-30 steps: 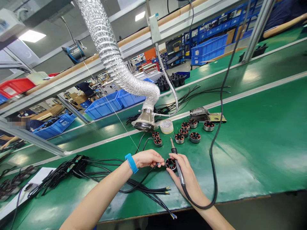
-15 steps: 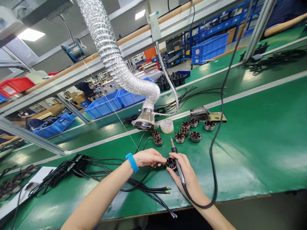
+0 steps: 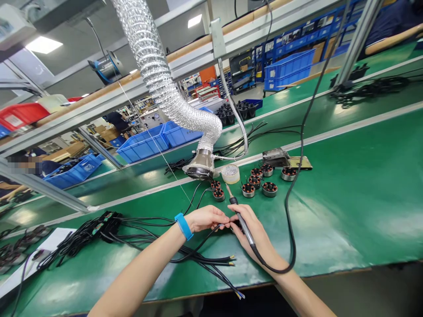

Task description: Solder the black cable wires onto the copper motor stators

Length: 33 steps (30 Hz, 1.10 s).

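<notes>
- Black cable (image 3: 208, 236), its end pinched in the left hand (image 3: 206, 219), over the green worktop (image 3: 330, 198).
- Soldering iron (image 3: 244, 227) clasped in the right hand (image 3: 260, 234), tip near an orange-and-black ring (image 3: 218, 194).
- Dark part (image 3: 236, 225) between the right fingers, mostly hidden.

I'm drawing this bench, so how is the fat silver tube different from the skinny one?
The fat tube is wide and crinkly; the skinny tube is narrow and looks smoother. The fat tube runs up out of the picture, but the skinny tube's top meets a flat plate. Both are silver, curvy and lead down to the hood.
</notes>
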{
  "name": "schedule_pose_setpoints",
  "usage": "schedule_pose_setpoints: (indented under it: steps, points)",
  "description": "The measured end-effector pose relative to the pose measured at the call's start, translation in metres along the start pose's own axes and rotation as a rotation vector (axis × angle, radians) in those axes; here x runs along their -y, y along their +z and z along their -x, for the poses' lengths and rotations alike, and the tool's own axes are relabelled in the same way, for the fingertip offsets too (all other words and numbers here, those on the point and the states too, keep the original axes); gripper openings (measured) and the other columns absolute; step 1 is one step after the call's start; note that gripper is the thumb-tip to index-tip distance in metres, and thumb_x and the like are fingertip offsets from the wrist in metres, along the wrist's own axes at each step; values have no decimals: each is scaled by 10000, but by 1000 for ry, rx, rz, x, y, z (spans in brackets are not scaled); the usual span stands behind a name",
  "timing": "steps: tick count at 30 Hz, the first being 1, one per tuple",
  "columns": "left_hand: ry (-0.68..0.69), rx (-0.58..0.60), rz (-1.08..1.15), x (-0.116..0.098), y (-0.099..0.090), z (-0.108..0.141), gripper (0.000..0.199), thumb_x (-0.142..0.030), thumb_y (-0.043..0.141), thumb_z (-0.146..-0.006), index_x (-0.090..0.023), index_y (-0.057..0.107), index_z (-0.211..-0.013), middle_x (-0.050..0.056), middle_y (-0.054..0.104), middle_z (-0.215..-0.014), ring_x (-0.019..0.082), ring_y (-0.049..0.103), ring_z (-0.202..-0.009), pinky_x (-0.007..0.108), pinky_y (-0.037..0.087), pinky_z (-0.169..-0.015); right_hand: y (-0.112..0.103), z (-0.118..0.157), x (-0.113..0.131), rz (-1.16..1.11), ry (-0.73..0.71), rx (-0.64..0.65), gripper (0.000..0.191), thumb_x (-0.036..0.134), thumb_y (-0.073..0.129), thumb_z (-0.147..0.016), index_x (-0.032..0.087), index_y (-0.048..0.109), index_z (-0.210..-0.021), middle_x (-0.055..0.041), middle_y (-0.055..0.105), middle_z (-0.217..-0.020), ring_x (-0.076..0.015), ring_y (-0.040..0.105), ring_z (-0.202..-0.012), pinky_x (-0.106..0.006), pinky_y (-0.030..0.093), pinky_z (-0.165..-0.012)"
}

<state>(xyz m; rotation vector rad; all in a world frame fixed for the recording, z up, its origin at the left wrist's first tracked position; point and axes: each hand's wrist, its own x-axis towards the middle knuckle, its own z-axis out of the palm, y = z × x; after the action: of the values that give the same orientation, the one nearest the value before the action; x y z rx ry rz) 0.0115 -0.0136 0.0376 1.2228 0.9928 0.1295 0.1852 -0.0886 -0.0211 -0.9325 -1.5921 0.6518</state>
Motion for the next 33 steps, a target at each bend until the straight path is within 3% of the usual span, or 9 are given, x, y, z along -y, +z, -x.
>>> schedule_pose_setpoints:
  steps: [7, 11, 18, 23, 28, 31, 33]
  points:
    - [-21, -9, 6, 8, -2, -5, 532, -539, 906, -498, -125, 599, -630, -35, 574, -571, 42, 409, -472, 232, 252, -498, -4, -7, 2, -27, -67, 136, 423, 86, 428, -949, 267, 479, -1328, -66, 466, -1125, -173, 592, -888, -320, 519, -847]
    - [-23, -14, 7, 10, -4, -5, 530, -535, 904, -496, -134, 579, -616, -39, 567, -567, 44, 411, -475, 232, 255, -499, 1, -6, 0, -23, -83, 121, 410, 81, 422, -956, 258, 479, -1322, -63, 467, -1094, -178, 579, -903, -318, 507, -863]
    - [-5, 37, -14, 9, -11, 6, 523, -577, 831, -607, -97, 708, -775, 32, 668, -687, 59, 453, -526, 238, 316, -550, 4, -9, -2, 1, -76, 102, 373, 85, 439, -959, 252, 495, -1288, -50, 467, -1055, -164, 574, -854, -290, 506, -812]
    - [76, 15, -102, 12, -3, 6, 486, -582, 785, -686, -117, 743, -819, 5, 644, -715, 73, 456, -591, 240, 290, -547, -4, -5, -1, -8, -51, 29, 339, 115, 464, -970, 265, 499, -1272, -45, 483, -1069, -169, 576, -893, -301, 505, -841]
    - [51, -132, -161, 13, 13, 2, 387, -494, 806, -640, -129, 738, -749, -35, 579, -612, 62, 307, -520, 262, 182, -504, -9, 1, -4, 43, -28, -3, 324, 142, 479, -978, 282, 501, -1270, -49, 489, -1101, -186, 569, -957, -307, 503, -847]
    - [36, -143, -101, 13, 13, 3, 283, -416, 742, -663, -139, 684, -651, -63, 462, -496, 61, 266, -475, 264, 168, -495, -8, 1, -4, 58, -33, 3, 321, 142, 457, -987, 284, 499, -1272, -53, 485, -1114, -187, 575, -965, -316, 502, -867]
    - [37, -128, -89, 14, 10, 4, 275, -404, 705, -673, -143, 650, -608, -48, 485, -509, 65, 309, -472, 259, 200, -493, -8, 1, -3, 63, -35, 8, 314, 142, 447, -991, 281, 500, -1267, -56, 482, -1122, -187, 579, -971, -321, 500, -879]
